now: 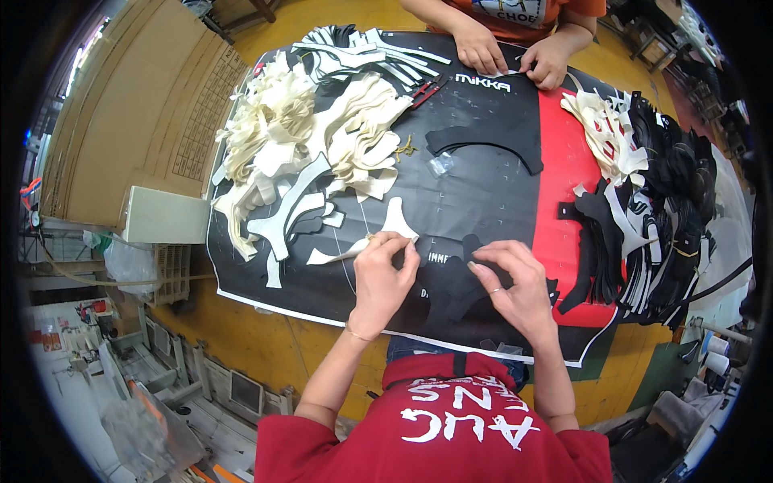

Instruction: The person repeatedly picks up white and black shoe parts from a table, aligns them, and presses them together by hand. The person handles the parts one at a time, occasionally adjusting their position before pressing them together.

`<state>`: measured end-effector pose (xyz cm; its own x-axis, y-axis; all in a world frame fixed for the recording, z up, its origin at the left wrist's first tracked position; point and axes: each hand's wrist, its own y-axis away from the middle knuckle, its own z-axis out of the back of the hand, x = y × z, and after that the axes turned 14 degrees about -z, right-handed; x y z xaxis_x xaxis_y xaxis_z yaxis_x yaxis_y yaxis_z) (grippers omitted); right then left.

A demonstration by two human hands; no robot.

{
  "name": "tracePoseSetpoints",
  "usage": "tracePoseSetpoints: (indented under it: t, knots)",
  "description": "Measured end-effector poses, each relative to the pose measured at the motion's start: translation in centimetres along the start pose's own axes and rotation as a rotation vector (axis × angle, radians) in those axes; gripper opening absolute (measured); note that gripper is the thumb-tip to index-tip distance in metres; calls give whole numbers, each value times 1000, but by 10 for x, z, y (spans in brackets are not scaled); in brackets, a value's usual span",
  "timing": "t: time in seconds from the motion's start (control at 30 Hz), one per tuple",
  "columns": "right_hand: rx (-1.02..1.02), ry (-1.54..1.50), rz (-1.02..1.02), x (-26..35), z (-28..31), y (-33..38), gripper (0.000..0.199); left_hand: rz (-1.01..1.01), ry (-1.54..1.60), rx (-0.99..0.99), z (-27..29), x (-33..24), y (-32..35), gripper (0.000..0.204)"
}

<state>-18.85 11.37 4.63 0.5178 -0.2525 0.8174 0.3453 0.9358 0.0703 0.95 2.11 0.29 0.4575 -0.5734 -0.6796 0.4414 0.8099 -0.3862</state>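
Observation:
My left hand [385,272] is closed in a pinch on a cream fabric piece [395,217], whose narrow arms stick out above and to the left of the fingers. Beside it my right hand [515,286] hovers with thumb and fingers apart and nothing visible between them. Black fabric cut-outs [452,291] lie on the mat between my hands, hard to tell from its dark surface. To the left rest white-faced cut pieces [294,209] with grey edges. Behind them is a heap of cream fabric pieces [354,133].
Across the table [475,185], covered in black and red, another person's hands [547,60] handle a small piece. Nearby lie red-handled scissors [431,90], a black curved piece [483,137] and a small clear bag [440,165]. Black bundles [668,217] crowd the right edge; a cardboard box [133,97] stands left.

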Motion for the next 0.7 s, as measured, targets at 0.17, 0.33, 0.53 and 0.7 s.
tracePoseSetpoints:
  t: [0.17, 0.33, 0.53, 0.7]
  knots:
    - [270, -289, -220, 19, -31, -1, 17, 303, 523, -5, 9, -11, 9, 16]
    - [159, -169, -224, 23, -46, -8, 18, 230, 562, 7, 3, -19, 8, 18]
    - [139, -63, -235, 22, -43, -7, 21, 28, 338, 107, 7, -24, 1, 20]
    - [146, -25, -218, 23, -42, -9, 18, -74, 237, 131, 7, -24, -1, 18]
